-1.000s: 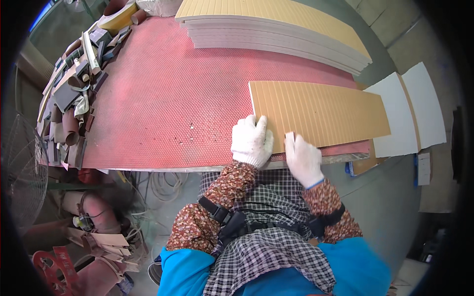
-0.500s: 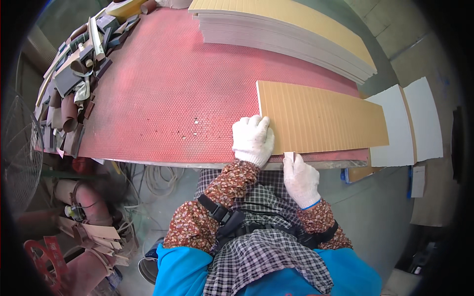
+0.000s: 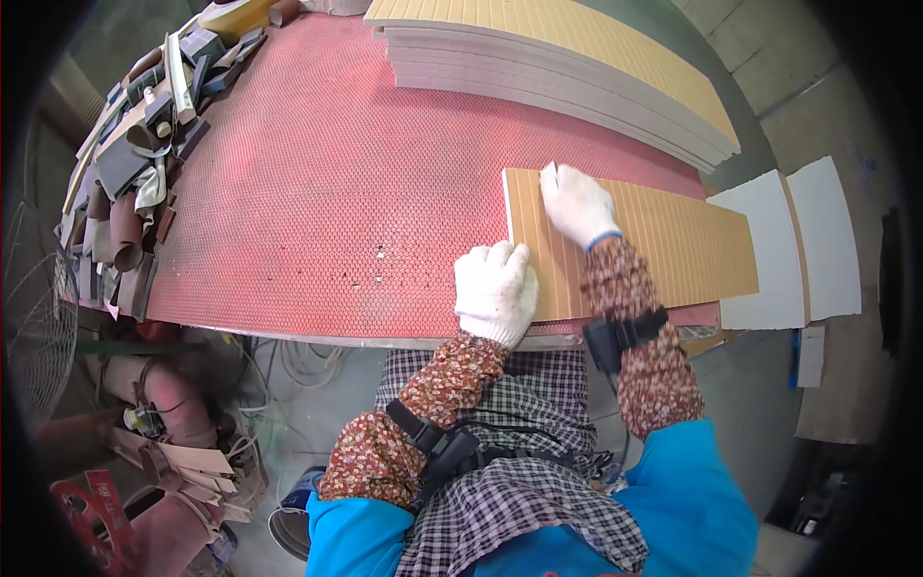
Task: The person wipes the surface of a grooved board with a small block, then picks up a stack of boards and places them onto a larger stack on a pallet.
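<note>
The left hand point(image 3: 495, 286) touches the board's point(image 3: 673, 245) left edge, grip unclear; the right hand point(image 3: 579, 204), clamped on a mostly hidden piece point(image 3: 552, 167), lies over its far-left part.

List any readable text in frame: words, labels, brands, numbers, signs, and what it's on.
None clear enough to quote.
Red plate, lower left: pale characters, too small and blurred.
White panel, right, beyond the table: any print is too small to tell.
Grooved tan board: no lettering visible.
</note>
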The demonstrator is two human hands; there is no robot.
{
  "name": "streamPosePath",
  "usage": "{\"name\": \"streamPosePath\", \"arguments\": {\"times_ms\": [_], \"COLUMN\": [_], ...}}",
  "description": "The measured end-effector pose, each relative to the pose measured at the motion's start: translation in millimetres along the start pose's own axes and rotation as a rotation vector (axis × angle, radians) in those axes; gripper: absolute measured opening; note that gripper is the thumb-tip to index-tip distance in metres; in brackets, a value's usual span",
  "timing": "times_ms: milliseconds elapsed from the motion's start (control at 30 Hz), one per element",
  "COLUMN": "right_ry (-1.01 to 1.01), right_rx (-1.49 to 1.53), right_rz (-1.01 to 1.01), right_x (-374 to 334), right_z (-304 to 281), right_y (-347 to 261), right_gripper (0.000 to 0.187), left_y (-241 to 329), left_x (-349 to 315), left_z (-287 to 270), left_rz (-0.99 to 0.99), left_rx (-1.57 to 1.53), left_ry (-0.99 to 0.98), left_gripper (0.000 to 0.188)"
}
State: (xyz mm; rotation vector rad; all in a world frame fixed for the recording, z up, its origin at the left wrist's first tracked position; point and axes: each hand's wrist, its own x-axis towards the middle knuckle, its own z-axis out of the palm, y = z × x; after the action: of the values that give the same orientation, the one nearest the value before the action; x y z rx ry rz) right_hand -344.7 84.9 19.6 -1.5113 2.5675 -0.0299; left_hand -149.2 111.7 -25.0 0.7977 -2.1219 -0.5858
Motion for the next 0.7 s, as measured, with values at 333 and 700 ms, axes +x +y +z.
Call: {"name": "streamPosePath", "arguments": {"times_ms": [333, 700], "right_ry": [-0.014, 0.031], "right_rx": [-0.155, -0.096], "right_rz": [-0.214, -0.024], "right_x": [48, -87], "right_z": [-7, 21], "right_y": [-3, -5], "right_gripper": [0.038, 0.031], "left_y": [-5, -5], "left_x": [-1, 0], "left_z": [1, 4], "left_rz": [-0.018, -0.012], "left_rx": [0.034, 0.020], "left_ry": [-0.019, 0.009], "left_gripper": [0.023, 0.017]}}
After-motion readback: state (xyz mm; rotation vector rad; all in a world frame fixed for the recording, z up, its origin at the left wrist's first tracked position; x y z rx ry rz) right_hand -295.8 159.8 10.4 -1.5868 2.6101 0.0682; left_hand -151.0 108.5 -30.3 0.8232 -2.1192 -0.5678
